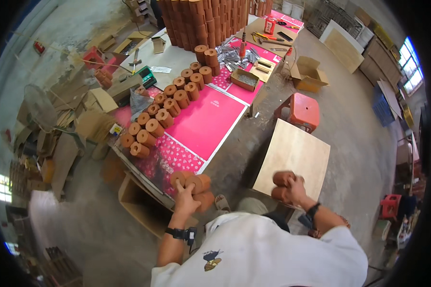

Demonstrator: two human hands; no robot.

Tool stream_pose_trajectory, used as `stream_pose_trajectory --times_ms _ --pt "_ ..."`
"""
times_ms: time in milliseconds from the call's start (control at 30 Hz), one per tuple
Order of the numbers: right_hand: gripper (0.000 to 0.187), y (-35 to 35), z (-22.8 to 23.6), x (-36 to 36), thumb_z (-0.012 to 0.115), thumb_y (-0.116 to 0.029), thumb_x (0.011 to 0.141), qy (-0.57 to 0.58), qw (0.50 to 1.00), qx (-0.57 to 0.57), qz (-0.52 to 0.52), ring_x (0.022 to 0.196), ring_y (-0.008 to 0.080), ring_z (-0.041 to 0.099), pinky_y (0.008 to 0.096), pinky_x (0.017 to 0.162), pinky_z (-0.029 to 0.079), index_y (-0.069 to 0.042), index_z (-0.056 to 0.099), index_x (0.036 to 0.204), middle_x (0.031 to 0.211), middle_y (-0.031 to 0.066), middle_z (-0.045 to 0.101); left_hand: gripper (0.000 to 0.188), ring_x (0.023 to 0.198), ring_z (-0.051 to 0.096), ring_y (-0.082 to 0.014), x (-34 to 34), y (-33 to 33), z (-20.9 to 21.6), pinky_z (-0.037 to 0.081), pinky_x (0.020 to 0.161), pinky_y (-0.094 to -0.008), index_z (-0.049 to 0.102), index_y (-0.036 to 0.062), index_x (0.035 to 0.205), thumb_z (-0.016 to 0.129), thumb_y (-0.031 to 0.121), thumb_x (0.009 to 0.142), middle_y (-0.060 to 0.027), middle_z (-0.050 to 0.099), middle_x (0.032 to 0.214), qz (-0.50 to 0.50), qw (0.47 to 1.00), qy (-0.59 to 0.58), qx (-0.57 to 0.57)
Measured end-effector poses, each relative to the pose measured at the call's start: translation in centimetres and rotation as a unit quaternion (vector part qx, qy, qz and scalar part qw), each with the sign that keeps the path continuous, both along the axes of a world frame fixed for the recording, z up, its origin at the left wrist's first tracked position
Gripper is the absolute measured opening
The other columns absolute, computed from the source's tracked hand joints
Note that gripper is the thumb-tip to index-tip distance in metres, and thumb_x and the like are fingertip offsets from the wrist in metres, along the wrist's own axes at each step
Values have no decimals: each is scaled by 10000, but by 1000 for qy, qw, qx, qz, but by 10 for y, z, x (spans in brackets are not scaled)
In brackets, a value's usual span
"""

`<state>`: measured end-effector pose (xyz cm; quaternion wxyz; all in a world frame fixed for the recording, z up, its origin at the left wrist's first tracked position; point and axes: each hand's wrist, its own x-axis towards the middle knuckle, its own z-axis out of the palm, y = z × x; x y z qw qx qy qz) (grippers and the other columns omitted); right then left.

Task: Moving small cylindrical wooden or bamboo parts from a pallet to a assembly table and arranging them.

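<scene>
My left hand (186, 199) is closed around a small cluster of reddish-brown cylinders (198, 182) at the near corner of the pink-covered table (200, 125). To the right, my right hand (297, 191) grips two more brown cylinders (282, 179), one beyond the other, over the near edge of a pale wooden board (292, 155). Rows of the same cylinders (163, 117) stand along the table's left side, with slots or holes showing in their tops. What the fingers of each hand cover is partly hidden.
Tall stacks of brown pieces (201, 24) rise at the table's far end, beside a heap of metal strips (232, 56) and a small parts box (244, 79). A red stool (299, 111) stands beyond the board. An open carton (146, 205) sits below the table's near edge.
</scene>
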<state>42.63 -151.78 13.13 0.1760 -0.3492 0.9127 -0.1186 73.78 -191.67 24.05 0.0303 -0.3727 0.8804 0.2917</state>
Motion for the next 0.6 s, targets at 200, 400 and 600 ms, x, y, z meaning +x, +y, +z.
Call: stream_pose_trajectory --times_ms 200,400,600 --pt "630 -219 61 -83 757 -233 680 36 982 -46 178 1217 491 482 543 991 469 -164 560 1274 1388 239 425 657 1114 580 -527 -53 -65 9 517 961 -473 606 120 1209 832 80 594 -392 196 1513 19 999 27 -27" --pt "558 -400 90 -140 719 -240 723 52 951 -5 305 1188 456 514 514 950 492 -210 595 1266 1388 191 441 661 1051 614 -515 -113 -110 -10 529 936 -469 603 122 1228 812 52 605 -406 245 1484 91 995 -8 -51" --pt "460 -505 56 -172 674 -240 780 76 891 27 446 1070 405 549 494 902 480 -203 622 1235 1338 184 465 749 1089 610 -500 -180 -147 -43 544 916 -471 555 147 1291 847 146 602 -372 214 1515 208 971 -117 14"
